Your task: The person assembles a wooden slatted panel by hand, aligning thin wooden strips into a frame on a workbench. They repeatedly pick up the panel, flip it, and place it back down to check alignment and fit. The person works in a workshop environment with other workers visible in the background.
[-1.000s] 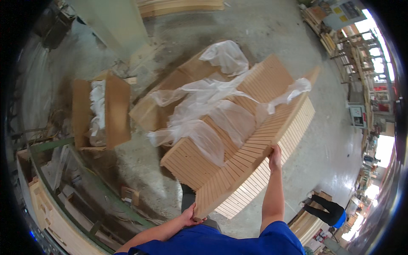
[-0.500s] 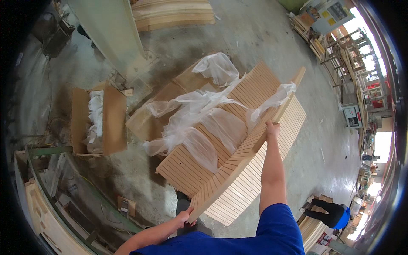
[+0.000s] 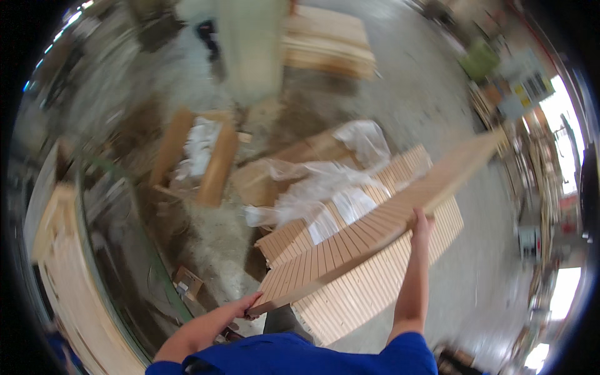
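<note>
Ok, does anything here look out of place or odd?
Yes, mildly: crumpled plastic film sprawls across the cardboard and grooved boards, untidy beside their straight edges. The wooden panel slants, but the left hand and right hand hold it. No damage is plain; blur hides fine detail.

Held piece: grooved wooden panel (image 3: 369, 237), long and flat, pale tan.
Visible face: narrow parallel grooves running crosswise; pattern clear toward left end, smeared by blur toward far right end.
Near edge: plain, thick, ungrooved, pale.
Pose: slanted, grooved face up; long axis from lower left to upper right.
Support: gripped at left end and partway along near edge.
Position: above the paler slatted panel (image 3: 375, 290), which shows beyond its near edge; contact between the two cannot be told.
</note>
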### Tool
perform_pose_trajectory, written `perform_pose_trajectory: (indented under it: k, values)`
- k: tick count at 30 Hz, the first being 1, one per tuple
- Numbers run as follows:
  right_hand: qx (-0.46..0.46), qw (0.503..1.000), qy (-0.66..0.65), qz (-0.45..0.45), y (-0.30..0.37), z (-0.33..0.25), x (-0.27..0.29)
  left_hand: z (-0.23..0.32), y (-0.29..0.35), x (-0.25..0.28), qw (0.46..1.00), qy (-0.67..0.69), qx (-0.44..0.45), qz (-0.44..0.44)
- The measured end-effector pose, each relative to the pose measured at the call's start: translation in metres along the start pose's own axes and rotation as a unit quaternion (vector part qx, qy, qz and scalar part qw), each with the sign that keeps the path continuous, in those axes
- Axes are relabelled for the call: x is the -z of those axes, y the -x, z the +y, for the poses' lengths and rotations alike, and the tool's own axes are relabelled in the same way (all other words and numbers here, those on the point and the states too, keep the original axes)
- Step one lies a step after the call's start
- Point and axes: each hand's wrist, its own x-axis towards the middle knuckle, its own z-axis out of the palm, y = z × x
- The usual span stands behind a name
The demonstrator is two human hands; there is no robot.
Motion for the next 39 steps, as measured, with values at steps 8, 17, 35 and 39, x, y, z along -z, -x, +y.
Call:
perform_pose_trajectory:
  k: [8,17,35,39]
  values:
    - [-0.078,0.975,-0.114,-0.175,0.072,-0.011,-0.006,-0.079,0.037,0.028,0.929,0.107,-0.203,0.291]
    - [-0.214,0.915,-0.177,-0.292,0.226,0.026,-0.011,-0.331,0.076,0.011,0.832,0.172,-0.199,0.489]
    - [-0.375,0.582,-0.142,-0.707,0.650,-0.008,-0.168,-0.652,0.043,-0.169,0.304,0.627,-0.285,0.659]
    - [-0.418,0.516,-0.100,-0.741,0.738,0.007,-0.244,-0.652,0.052,-0.134,0.257,0.633,-0.202,0.702]
